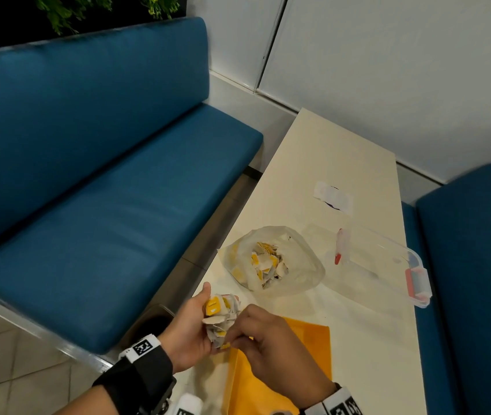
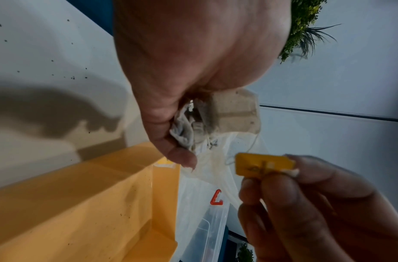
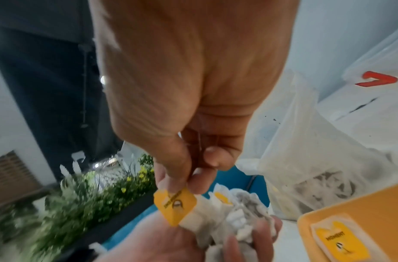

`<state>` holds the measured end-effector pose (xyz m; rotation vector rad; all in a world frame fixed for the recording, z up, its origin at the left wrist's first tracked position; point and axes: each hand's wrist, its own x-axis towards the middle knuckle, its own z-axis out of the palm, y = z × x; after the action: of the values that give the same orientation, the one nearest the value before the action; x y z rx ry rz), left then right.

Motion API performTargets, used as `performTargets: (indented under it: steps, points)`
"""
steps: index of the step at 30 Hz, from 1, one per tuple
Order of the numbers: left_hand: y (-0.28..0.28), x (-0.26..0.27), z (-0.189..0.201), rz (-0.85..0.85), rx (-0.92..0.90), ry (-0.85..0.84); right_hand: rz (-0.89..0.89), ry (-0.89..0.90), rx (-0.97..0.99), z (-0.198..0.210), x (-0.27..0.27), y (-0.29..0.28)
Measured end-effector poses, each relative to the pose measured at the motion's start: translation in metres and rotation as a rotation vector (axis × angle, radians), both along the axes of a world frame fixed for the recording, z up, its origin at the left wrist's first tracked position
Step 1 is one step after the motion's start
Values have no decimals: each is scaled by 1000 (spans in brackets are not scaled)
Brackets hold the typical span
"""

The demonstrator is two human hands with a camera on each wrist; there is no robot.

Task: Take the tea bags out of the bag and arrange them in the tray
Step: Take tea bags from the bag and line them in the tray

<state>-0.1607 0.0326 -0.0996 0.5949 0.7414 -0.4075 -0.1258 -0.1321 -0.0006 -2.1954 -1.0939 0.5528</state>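
Left hand (image 1: 191,330) grips a bunch of tea bags (image 1: 221,316) above the near table (image 1: 358,339) edge, fingers curled round the bunch; right hand (image 1: 271,342) pinches one yellow tag (image 3: 174,203) at the bunch between thumb and fingers (image 3: 199,184); plastic bag (image 1: 292,274) lies open on the table just beyond the hands, more tea bags inside; yellow tray (image 1: 307,348) sits under the right hand, one tea bag (image 3: 340,239) flat in it; clear box (image 1: 394,265) with red clips stands right of the plastic bag.
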Motion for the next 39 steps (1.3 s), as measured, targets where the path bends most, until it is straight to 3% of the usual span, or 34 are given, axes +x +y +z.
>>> performTargets:
  steps: [9, 14, 17, 21, 25, 33, 39]
  points:
    - [-2, -5, 7, -25, -15, -23, -23, -102, -84, -12, 2, 18]
    - [-1, -8, 9, -45, -5, -28, -67, -98, 2, -21, -1, 22]
    - [2, -9, 7, -36, -10, -27, -175, -21, 104, -16, 2, 18]
    - [8, -10, 0, -39, 41, -4, -454, 224, 181, -12, 16, -6]
    - [10, -12, -3, -60, 79, 15, -655, 407, 193, -33, 29, -36]
    - [3, -7, -2, -105, 95, 37, -793, 590, 60, -87, 33, -44]
    - [-2, -7, -1, -152, 107, 30, -823, 584, -5, -104, 36, -28]
